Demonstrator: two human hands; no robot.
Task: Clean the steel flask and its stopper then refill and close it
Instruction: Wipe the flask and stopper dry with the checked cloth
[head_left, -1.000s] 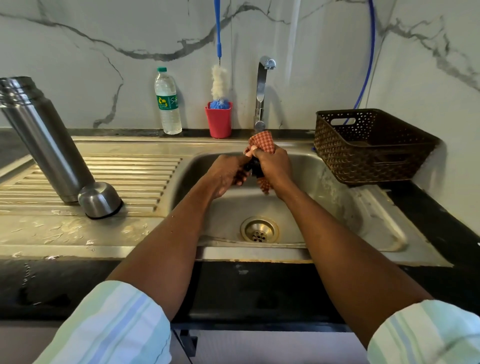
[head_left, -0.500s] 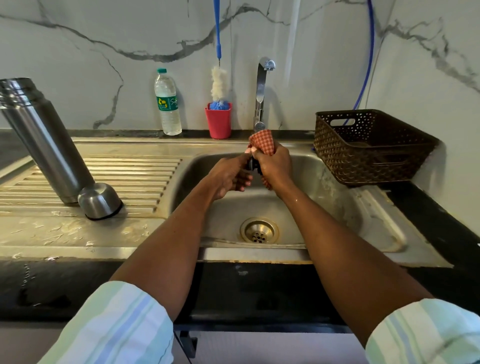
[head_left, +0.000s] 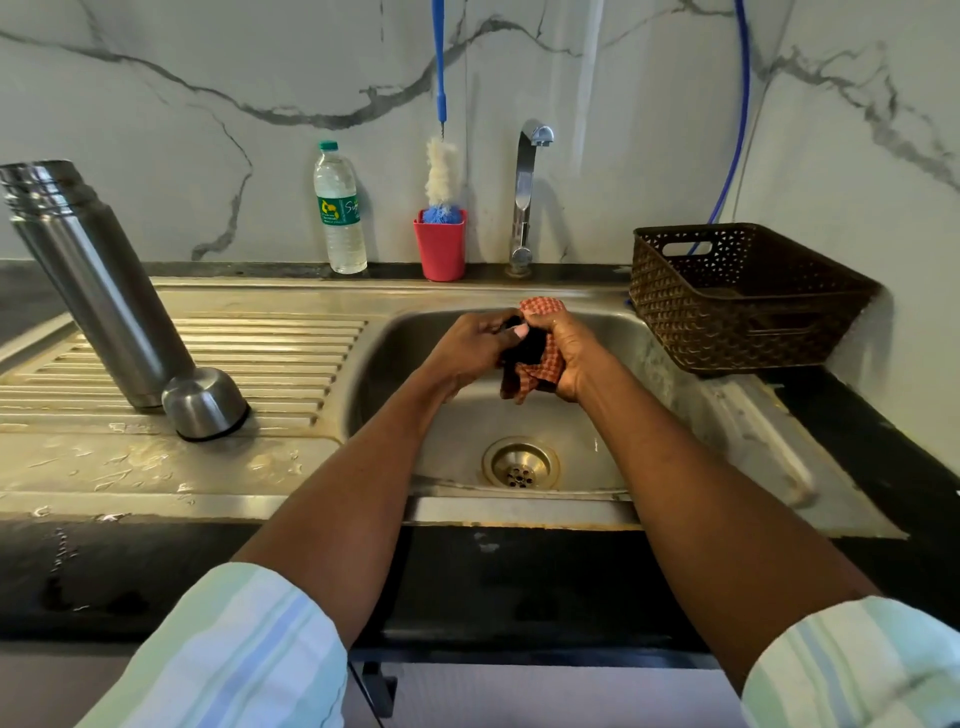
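Both hands' grip around stopper

White grey-veined marble wall; black countertop; steel sink; blue hose.

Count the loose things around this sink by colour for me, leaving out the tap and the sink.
Steel: 2, flask and cap
Red: 2, cup and checked cloth
Black: 1, stopper
Brown: 1, basket
Clear: 1, water bottle
White and blue: 1, bottle brush
Total: 8
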